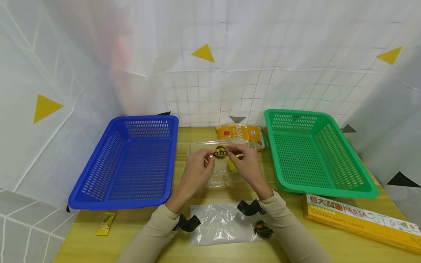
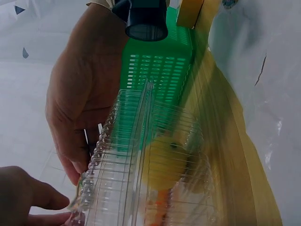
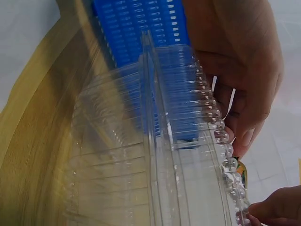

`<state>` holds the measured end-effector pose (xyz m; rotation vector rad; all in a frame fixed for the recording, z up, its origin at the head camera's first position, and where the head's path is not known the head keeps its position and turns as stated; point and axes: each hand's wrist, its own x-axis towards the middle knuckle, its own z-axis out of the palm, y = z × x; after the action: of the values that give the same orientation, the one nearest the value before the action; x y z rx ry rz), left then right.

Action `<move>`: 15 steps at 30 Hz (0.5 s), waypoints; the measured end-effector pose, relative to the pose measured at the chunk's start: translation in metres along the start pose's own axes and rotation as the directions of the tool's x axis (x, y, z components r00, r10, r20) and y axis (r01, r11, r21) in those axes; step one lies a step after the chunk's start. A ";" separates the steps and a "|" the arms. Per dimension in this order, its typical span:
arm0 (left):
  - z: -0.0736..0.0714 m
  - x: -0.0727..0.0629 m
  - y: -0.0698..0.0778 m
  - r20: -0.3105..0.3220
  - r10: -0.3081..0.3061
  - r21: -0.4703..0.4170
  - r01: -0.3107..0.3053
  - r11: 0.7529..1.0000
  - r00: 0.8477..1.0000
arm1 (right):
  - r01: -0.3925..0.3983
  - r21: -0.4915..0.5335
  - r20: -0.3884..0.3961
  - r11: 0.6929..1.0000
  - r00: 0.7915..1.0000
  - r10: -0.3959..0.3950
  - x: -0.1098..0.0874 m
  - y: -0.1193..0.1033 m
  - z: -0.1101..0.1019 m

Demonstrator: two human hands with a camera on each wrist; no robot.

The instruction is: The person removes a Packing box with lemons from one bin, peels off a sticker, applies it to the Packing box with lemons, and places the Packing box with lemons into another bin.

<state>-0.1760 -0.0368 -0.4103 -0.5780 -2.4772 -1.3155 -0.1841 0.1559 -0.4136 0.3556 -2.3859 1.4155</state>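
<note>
Both hands meet over a clear plastic clamshell box (image 1: 227, 179), whose lid is down. A dark round fruit-label sticker (image 1: 220, 152) lies between them at the lid's top. My left hand (image 1: 198, 166) pinches the sticker's left edge, and my right hand (image 1: 247, 163) pinches its right edge. In the right wrist view only a sliver of the sticker (image 3: 241, 170) shows beside the beaded lid rim. Inside the box sits a round yellow thing (image 2: 164, 162), partly covered by the right hand in the head view. Whether the sticker fully touches the lid, I cannot tell.
A blue basket (image 1: 172, 157) stands left, a green basket (image 1: 273, 157) right. An orange food packet (image 1: 240, 132) lies behind the box. In front is a glossy white sheet (image 1: 213, 226) with another sticker (image 1: 263, 229). A pasta box (image 1: 358, 223) lies right, a small yellow sachet (image 1: 106, 224) left.
</note>
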 end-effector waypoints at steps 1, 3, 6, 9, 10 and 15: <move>0.000 0.000 0.000 0.006 0.013 0.027 -0.013 1.000 1.000 | 0.010 -0.015 0.007 1.000 1.000 -0.010 0.000 0.000 0.000; 0.000 0.000 0.000 0.018 0.036 0.083 -0.038 0.996 0.999 | 0.030 -0.045 0.020 0.999 0.999 -0.029 0.000 0.001 0.001; 0.000 -0.001 0.001 0.031 0.052 0.169 -0.057 0.984 0.998 | 0.047 -0.085 0.034 0.995 0.998 -0.044 -0.001 0.002 0.002; 0.001 -0.002 0.000 0.038 0.057 0.224 -0.064 0.972 0.998 | 0.062 -0.122 0.044 0.991 0.997 -0.057 0.000 0.003 0.004; 0.001 -0.002 0.000 0.041 0.060 0.233 -0.068 0.970 0.997 | 0.065 -0.135 0.046 0.989 0.997 -0.060 0.000 0.003 0.004; 0.003 -0.004 -0.002 0.062 0.077 0.245 -0.090 0.965 0.995 | 0.076 -0.167 0.041 0.983 0.997 -0.070 -0.001 0.004 0.008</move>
<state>-0.1740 -0.0359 -0.4150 -0.6537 -2.5753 -0.9522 -0.1863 0.1512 -0.4208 0.4217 -2.4720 1.1751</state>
